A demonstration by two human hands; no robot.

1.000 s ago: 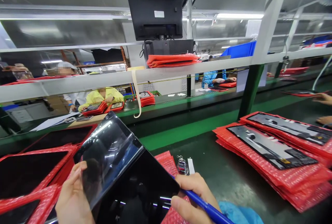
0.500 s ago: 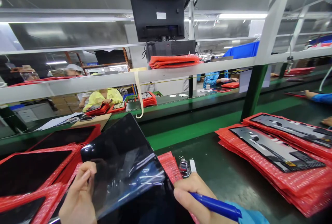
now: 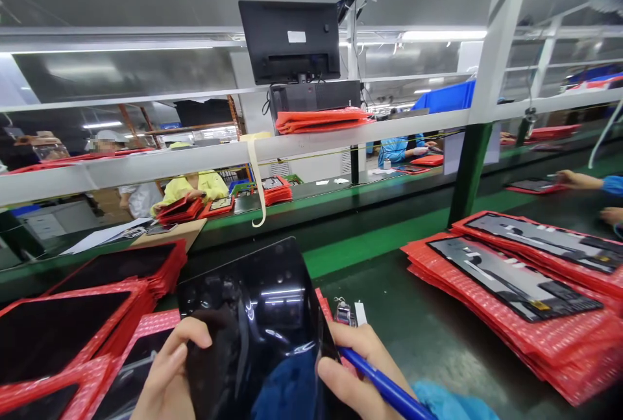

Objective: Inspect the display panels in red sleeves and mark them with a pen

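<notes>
Head view: both hands close on a glossy black panel, tilted up in front of the table.

Left hand (image 3: pixel 168 374) pinches the left edge of the glossy black panel (image 3: pixel 253 329), fingertips curled over its front; right hand (image 3: pixel 365 368) grips the right edge between thumb and fingers — a blue pen (image 3: pixel 384 384) is tucked in that same hand. Wavy reflections cross the panel's face, and its lower end runs out of frame. Just beyond the right hand, a small metal device (image 3: pixel 344 313) and a white strip (image 3: pixel 360 313) lie on the dark table (image 3: pixel 413 316). Red bubble sleeves (image 3: pixel 574 355) are stacked to the right, with grey-backed panels (image 3: pixel 511 277) on top; more red sleeves (image 3: pixel 139 309) carry dark screens (image 3: pixel 58 326) at left — near the left hand.
</notes>
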